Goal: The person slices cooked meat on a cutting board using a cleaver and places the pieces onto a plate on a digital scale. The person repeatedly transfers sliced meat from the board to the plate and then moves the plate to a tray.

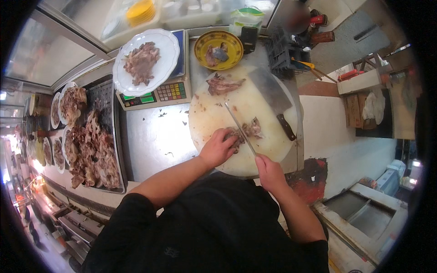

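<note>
My right hand (271,172) grips a knife (240,129) seen nearly edge-on, its blade across a piece of cooked meat (254,128) on the round white chopping board (208,117). The fingers of my left hand (219,145) press on the meat just left of the blade, partly hiding it. Farther back on the board lies another chunk of meat (223,84). A broad cleaver (271,89) with a dark wooden handle rests at the board's right side.
A white plate of sliced meat (117,73) sits on a digital scale (172,92). Behind the board is a yellow bowl (198,51) with scraps. To the left, a metal tray (117,143) holds piled cooked meat. A dark rack (278,47) stands at the back right.
</note>
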Motion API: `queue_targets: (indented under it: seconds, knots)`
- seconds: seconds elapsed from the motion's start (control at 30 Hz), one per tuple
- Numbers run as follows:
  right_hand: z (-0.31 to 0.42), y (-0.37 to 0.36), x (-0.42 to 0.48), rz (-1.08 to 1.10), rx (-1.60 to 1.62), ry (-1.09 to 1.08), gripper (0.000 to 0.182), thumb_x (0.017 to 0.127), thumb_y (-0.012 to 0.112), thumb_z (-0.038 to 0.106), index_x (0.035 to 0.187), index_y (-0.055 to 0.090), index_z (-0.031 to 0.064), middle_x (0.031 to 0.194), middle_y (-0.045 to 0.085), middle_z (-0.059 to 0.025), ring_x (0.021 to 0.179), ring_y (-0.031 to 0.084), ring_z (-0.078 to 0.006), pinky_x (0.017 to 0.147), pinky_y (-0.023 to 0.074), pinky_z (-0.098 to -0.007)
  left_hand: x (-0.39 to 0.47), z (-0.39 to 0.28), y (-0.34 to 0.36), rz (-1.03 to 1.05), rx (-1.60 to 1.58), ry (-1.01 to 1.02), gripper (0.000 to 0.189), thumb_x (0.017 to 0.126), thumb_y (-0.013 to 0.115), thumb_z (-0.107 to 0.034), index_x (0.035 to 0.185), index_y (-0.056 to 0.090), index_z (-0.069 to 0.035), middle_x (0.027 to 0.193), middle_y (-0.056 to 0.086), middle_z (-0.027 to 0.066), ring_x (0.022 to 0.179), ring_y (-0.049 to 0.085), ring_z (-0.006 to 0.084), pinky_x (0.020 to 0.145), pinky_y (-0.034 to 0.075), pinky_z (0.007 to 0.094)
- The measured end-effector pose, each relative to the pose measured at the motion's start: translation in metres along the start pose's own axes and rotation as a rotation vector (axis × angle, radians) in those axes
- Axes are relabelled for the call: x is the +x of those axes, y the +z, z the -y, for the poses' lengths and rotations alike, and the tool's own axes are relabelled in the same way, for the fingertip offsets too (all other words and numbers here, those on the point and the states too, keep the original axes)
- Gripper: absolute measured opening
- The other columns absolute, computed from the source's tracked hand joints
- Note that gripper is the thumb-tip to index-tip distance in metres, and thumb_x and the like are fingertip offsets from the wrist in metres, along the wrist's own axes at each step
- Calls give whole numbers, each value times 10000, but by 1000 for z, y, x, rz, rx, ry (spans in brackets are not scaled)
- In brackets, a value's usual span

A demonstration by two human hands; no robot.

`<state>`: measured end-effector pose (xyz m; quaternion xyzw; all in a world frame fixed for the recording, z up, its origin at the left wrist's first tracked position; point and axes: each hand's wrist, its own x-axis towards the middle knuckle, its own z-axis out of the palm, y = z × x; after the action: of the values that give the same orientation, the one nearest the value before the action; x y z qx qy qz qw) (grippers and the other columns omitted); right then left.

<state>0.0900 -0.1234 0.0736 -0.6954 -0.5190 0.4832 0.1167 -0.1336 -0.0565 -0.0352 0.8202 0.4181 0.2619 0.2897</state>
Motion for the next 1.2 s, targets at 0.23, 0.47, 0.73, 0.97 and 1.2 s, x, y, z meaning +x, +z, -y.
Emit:
queue_targets:
  seconds: [0.23,0.47,0.73,0.97,1.2]
  knots:
    - [5,4,-3,86,-70,79,469,1042,429,428,1283,629,79,1170,656,-276,1126,612,-457,969,485,-488,0,4,0,53,-4,-22,473,775,769,-152,1218,627,-66,1265,539,176,1165,535,383,1008,483,437]
    - [6,23,35,66,-84,0,466,1050,427,415,1222,642,39,1060,674,-284,1023,643,-457,898,500,-493,6,4,2,4,-6,-108,439,779,751,-130,1192,621,-58,1265,564,188,1149,555,394,988,497,446]
    - [14,1,15,124,-21,-1,447,1065,446,362,1177,643,-23,964,676,-272,929,668,-408,857,504,-430,-3,3,3,70,-59,-46,485,769,755,-107,1229,609,-62,1265,567,181,1169,556,394,1004,491,447]
    - [0,25,51,94,-85,40,532,1048,391,473,1134,669,27,1071,676,-278,1039,631,-473,915,498,-498,-3,5,14,37,-50,-37,507,758,761,-112,1238,607,-69,1267,564,181,1175,553,398,1007,490,448]
    - [13,6,38,73,38,30,473,1044,445,435,1188,667,43,1075,684,-270,1053,647,-452,924,504,-480,-9,4,6,-11,-3,-6,517,757,790,-164,1233,610,-76,1260,573,175,1154,559,397,989,496,455]
